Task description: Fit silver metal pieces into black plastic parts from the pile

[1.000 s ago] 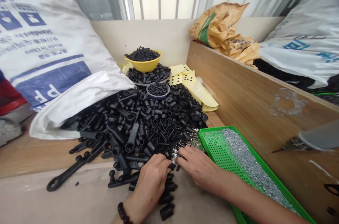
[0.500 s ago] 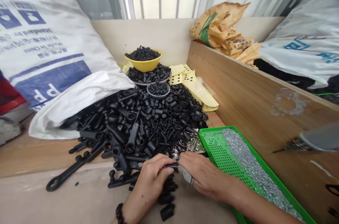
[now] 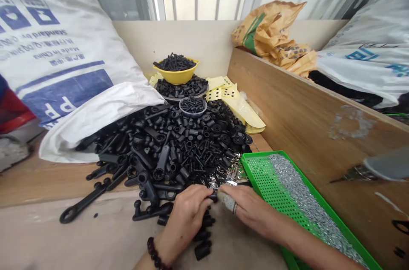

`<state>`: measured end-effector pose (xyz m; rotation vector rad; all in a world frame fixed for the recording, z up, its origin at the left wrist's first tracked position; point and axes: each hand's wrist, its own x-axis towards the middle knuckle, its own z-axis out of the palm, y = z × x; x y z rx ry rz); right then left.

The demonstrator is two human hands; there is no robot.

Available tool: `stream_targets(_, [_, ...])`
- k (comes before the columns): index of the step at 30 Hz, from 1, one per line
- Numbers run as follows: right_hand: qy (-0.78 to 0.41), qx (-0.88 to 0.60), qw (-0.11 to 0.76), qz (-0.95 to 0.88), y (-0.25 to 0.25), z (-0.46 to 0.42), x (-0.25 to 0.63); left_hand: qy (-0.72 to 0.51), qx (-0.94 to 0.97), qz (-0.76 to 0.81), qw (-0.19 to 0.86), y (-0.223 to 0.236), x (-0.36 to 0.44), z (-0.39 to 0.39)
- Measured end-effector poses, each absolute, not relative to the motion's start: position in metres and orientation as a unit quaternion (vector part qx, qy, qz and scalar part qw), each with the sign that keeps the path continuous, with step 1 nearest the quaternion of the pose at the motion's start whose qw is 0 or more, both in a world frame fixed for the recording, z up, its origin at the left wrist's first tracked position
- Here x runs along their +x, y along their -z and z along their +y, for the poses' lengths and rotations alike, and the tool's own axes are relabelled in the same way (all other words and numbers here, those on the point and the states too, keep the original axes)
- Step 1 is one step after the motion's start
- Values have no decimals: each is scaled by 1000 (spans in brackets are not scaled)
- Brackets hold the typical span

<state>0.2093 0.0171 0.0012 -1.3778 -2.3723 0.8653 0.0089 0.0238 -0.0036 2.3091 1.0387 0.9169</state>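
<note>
My left hand (image 3: pixel 191 208) is closed around a small black plastic part (image 3: pixel 213 196), whose end shows between my two hands. Curled at the other end of that part is my right hand (image 3: pixel 247 207), with a grey wrap and a ring on one finger; its fingertips are largely hidden. A shiny metal clip (image 3: pixel 231 182) shows just beyond the right fingers. Under and beside my left hand lie several short black cylinders (image 3: pixel 202 249). Ahead spreads a large heap of black plastic parts (image 3: pixel 166 146), with metal clips at its near right edge.
A green perforated tray (image 3: pixel 265 180) of small silvery metal pieces lies right, beside a wooden partition (image 3: pixel 287 104). A power driver (image 3: pixel 367 172) points in from the right. Behind the heap are a yellow bowl (image 3: pixel 179 76) and yellow cards (image 3: pixel 246 116). A white sack (image 3: pixel 73 48) leans left.
My hands stay together around the black plastic part, with the fingers slightly shifted. A shiny clip now shows more plainly by my right fingers. The whole view has moved slightly.
</note>
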Motion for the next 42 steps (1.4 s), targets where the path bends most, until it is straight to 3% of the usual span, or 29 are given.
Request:
stream_targets(6, [-87,-468,26,-879,3,18,204,-258,863,403,162,9,15,25])
stream_targets(10, [-16,-433,19,-901,14,14,198,-243,867,412,141,8,17,24])
stream_targets(21, [-109,-430,19,-896,10,10,212,-283,851,390,209,-27,-22,19])
stream_targets(28, [-104,-419,67,-900,20,4,211,-121,891,432,73,-9,-19,7])
stream_targets(33, [-122,-437,39,-890,17,4,212,-19,892,452,-14,-3,-6,6])
stream_targets(36, [-150,-452,49,-878,13,6,213,-1,890,454,-45,-4,-1,7])
stream_targets(42, [-225,-469,164,-838,6,14,213,-11,868,493,-61,0,2,5])
